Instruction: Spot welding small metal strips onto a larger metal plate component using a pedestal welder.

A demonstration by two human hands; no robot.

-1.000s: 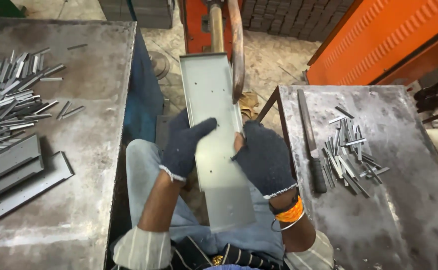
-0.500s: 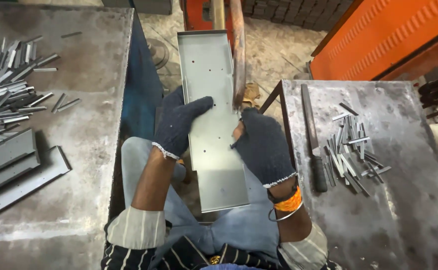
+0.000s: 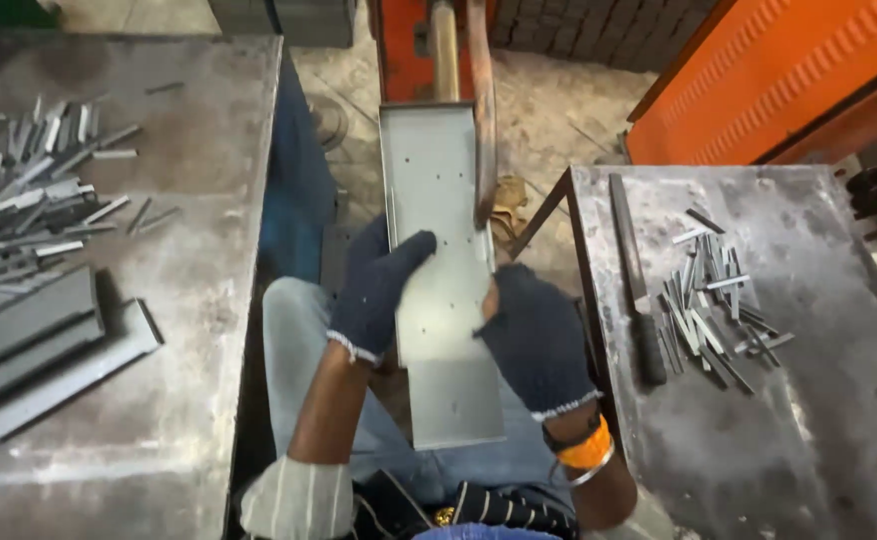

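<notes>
A long grey sheet-metal channel (image 3: 437, 190) with small punched holes lies lengthwise over my lap, its far end toward an orange machine (image 3: 429, 40). My left hand (image 3: 379, 290), in a dark knit glove, grips the channel's left edge with fingers laid across its face. My right hand (image 3: 534, 335), also gloved, holds the right edge. An orange band sits on my right wrist.
A steel table (image 3: 179, 400) at left carries several short metal strips (image 3: 34, 200) and stacked grey channels (image 3: 29, 350). Another steel table (image 3: 819, 420) at right holds a long file (image 3: 634, 270) and several small strips (image 3: 719, 300). An orange metal panel (image 3: 759, 80) stands beyond.
Both hands have pushed the channel forward, away from me, toward the orange machine. The grip on its two edges is unchanged.
</notes>
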